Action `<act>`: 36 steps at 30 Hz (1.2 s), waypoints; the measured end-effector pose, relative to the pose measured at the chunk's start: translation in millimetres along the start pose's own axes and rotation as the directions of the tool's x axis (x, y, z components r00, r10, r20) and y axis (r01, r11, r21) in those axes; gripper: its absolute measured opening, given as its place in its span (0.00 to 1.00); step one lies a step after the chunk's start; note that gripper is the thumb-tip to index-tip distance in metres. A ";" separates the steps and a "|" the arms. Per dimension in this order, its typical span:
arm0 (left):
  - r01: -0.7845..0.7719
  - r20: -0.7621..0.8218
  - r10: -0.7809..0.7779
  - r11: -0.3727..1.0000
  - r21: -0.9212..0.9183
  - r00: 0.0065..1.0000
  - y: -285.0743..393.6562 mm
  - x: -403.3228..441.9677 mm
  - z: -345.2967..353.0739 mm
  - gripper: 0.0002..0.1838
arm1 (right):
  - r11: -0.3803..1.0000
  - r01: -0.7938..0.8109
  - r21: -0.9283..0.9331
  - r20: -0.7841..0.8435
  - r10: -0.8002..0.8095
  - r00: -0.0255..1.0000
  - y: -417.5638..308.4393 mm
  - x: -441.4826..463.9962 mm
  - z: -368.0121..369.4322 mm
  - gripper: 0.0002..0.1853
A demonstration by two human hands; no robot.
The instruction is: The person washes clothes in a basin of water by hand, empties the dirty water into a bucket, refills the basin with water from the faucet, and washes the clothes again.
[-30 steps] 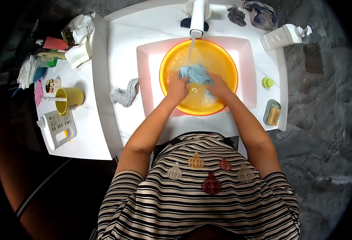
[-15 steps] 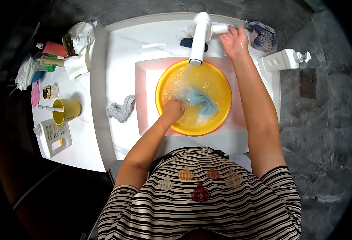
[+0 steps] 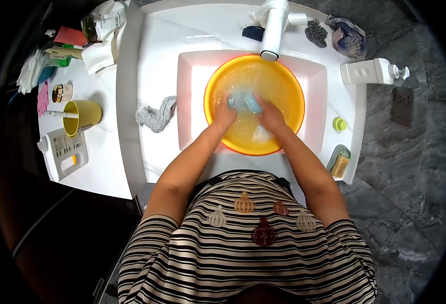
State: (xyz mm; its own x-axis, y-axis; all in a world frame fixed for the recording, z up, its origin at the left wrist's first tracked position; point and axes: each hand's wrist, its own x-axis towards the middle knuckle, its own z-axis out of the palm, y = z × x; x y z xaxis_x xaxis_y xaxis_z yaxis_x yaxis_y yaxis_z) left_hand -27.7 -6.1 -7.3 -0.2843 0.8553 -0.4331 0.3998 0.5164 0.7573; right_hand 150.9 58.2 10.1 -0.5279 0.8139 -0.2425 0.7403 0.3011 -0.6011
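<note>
Left hand point(image 3: 225, 112) half-curled, gripping light-blue cloth point(image 3: 242, 99), right hand point(image 3: 270, 115) likewise gripping its right side, yellow basin point(image 3: 300, 104) surrounding both.

Left hand point(image 3: 225, 113) curled, right hand point(image 3: 271, 116) curled, forearms point(image 3: 193, 156) angled inward

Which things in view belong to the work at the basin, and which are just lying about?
Belong, judging by use:
light-blue cloth, held by left hand and right hand
yellow basin
faucet, above it

Probably lying about:
grey cloth
yellow cup
white jug
pump bottle
steel-wool scrubber
soap bar, untouched
</note>
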 end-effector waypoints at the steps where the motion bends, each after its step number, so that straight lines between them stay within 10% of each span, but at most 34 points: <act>1: 0.172 0.066 -0.159 0.892 -0.418 0.985 2.2 2.3 5.4 0.30 | 0.984 -0.107 0.142 0.037 0.102 0.994 2.6 3.8 2.5 0.26; 2: 0.320 0.192 -0.270 0.591 -0.740 0.943 2.5 3.8 8.5 0.28 | 0.984 -0.106 0.144 0.037 0.102 0.994 4.0 8.4 6.9 0.26; 4: 0.446 0.373 -0.256 0.358 -0.820 0.892 13.4 3.8 0.9 0.28 | 0.460 -0.434 0.775 0.115 0.572 0.812 -0.8 13.5 13.9 0.25; 5: 0.560 0.535 -0.191 0.107 -0.822 0.823 21.7 4.4 -4.1 0.30 | 0.460 -0.431 0.776 0.111 0.574 0.811 -3.1 12.0 16.9 0.25; 8: 0.581 0.576 -0.083 0.058 -0.812 0.813 31.5 8.1 -10.8 0.35 | 0.544 -0.376 0.750 0.143 0.421 0.896 -17.2 0.7 21.4 0.21; 10: 0.595 0.593 -0.116 -0.020 -0.804 0.797 28.6 10.6 -7.0 0.35 | 0.855 0.194 0.481 -0.163 -0.130 0.978 -47.7 -21.4 6.8 0.14; 13: 0.640 0.636 -0.079 0.049 -0.767 0.768 -7.6 45.6 11.4 0.34 | 0.926 0.271 0.262 -0.118 -0.248 0.962 -109.3 -48.0 -23.3 0.11; 15: 0.670 0.679 -0.025 0.186 -0.718 0.734 -12.3 45.6 16.8 0.34 | 0.956 0.237 0.175 -0.095 -0.223 0.970 -130.1 -50.0 -27.3 0.11; 21: 0.551 0.453 0.363 -0.238 -0.800 0.815 31.9 0.4 33.3 0.20 | 0.999 -0.029 0.042 -0.336 0.042 0.941 -88.4 -2.9 -11.9 0.15; 23: 0.595 0.594 -0.070 -0.011 -0.804 0.801 65.8 -19.5 18.0 0.17 | 0.958 -0.286 0.005 -0.243 0.278 0.929 -68.7 14.4 -16.0 0.18; 30: 0.388 0.330 -0.307 0.153 -0.909 0.893 69.1 -13.1 0.2 0.20 | 0.752 -0.481 0.451 0.055 0.514 0.856 -1.8 18.6 -3.0 0.19; 32: 0.002 -0.061 -0.062 0.718 -0.696 0.996 35.3 2.8 1.0 0.28 | 0.688 -0.109 0.718 -0.290 0.437 0.851 9.9 14.1 14.3 0.24; 33: -0.138 -0.287 0.108 0.987 -0.086 0.952 27.4 0.7 5.1 0.33 | 0.687 -0.105 0.719 -0.294 0.438 0.849 5.6 8.9 8.2 0.24; 35: -0.123 -0.203 0.130 0.991 0.045 0.970 21.4 0.9 8.4 0.33 | 0.977 -0.209 -0.032 -0.004 0.209 0.978 -8.1 -11.2 -6.4 0.30; 36: -0.117 -0.121 0.139 0.978 0.175 0.983 19.1 1.1 8.3 0.34 | 0.977 -0.210 -0.027 -0.005 0.210 0.978 -4.8 -9.5 -6.4 0.30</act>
State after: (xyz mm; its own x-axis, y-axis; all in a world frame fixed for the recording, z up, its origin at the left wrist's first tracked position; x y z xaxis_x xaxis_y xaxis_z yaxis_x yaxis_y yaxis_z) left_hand -13.3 5.1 2.6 -0.3291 0.9075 -0.2611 0.5768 0.4121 0.7053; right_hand 155.0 52.2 20.2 -0.3586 0.8617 -0.3590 0.8456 0.1369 -0.5160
